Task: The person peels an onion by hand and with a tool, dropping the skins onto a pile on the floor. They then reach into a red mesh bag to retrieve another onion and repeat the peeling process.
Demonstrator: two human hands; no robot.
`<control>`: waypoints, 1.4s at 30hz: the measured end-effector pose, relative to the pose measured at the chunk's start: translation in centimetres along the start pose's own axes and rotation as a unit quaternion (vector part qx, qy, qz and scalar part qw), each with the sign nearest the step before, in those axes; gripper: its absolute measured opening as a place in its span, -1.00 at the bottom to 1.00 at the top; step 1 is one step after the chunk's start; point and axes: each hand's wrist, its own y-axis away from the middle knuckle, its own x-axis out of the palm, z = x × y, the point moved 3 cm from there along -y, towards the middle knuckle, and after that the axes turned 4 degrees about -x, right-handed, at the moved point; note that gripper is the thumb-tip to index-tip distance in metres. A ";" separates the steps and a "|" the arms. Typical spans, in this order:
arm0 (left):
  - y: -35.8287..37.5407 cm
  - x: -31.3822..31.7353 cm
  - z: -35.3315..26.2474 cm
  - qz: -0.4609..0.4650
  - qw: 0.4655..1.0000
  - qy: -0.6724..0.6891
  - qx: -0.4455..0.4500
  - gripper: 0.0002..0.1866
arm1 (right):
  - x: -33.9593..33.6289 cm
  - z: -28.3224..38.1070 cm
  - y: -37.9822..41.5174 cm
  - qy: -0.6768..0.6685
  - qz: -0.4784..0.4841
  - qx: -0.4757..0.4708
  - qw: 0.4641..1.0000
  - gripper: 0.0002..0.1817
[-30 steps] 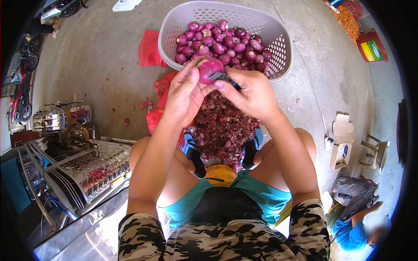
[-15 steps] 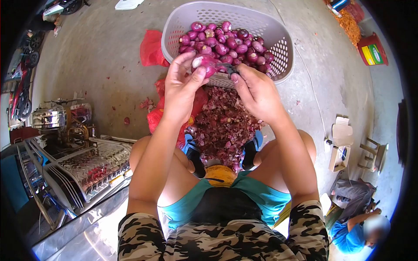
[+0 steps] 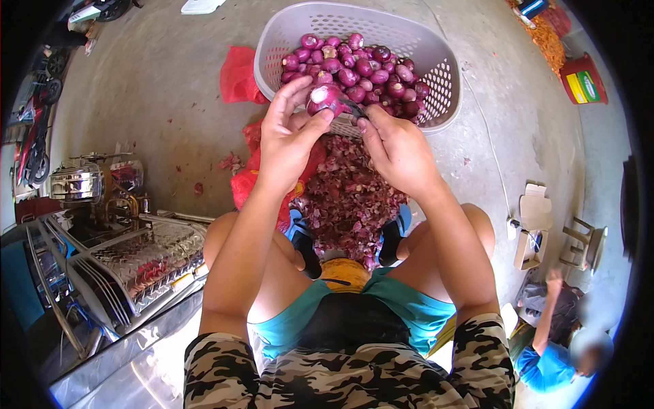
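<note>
My left hand [image 3: 287, 140] is closed around a red onion [image 3: 323, 101] whose pale cut end faces up and to the left. In my right hand [image 3: 400, 144] is a small dark knife [image 3: 355, 109], its blade against the onion's right side; most of its handle is hidden in my fingers. Both hands are over the near rim of a grey plastic basket [image 3: 267, 42], which holds many peeled red onions [image 3: 364, 68]. Below my hands, between my feet, lies a heap of onion skins [image 3: 351, 201].
Red mesh bags [image 3: 246, 184] lie beside the skins, and another red mesh piece [image 3: 238, 76] is left of the basket. At left stands a shiny metal rack [image 3: 146, 255]. A cardboard box [image 3: 535, 213], a stool [image 3: 584, 247] and a person in blue [image 3: 548, 368] are at right.
The onion has turned in my left hand, so its pale end faces more upward. My right hand and the knife have moved slightly lower. The person at right has raised an arm.
</note>
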 end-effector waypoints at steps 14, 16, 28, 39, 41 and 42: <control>-0.1 -0.2 0.7 -0.007 0.993 -0.099 0.059 -0.52 | 0.5 0.8 0.2 0.064 -0.011 -0.011 0.998 -0.84; -0.2 -0.5 1.1 -0.034 0.998 -0.045 0.024 -0.57 | 1.2 0.7 0.5 0.076 -0.026 -0.012 0.997 -0.84; 0.1 -1.2 1.9 -0.035 0.972 0.153 -0.175 -0.59 | 2.9 0.8 0.9 0.121 -0.039 -0.014 0.992 -0.85; -0.4 -2.0 1.4 -0.032 0.978 0.139 -0.154 -0.48 | 2.3 0.6 1.0 0.074 -0.043 -0.005 0.996 -0.86; -0.3 -2.1 1.2 -0.034 0.985 0.117 -0.120 -0.53 | 1.5 0.9 0.8 0.057 -0.052 -0.011 0.997 -0.86; -0.3 -1.9 1.1 -0.034 0.988 0.105 -0.104 -0.56 | 1.2 0.9 0.7 0.054 -0.055 -0.019 0.997 -0.87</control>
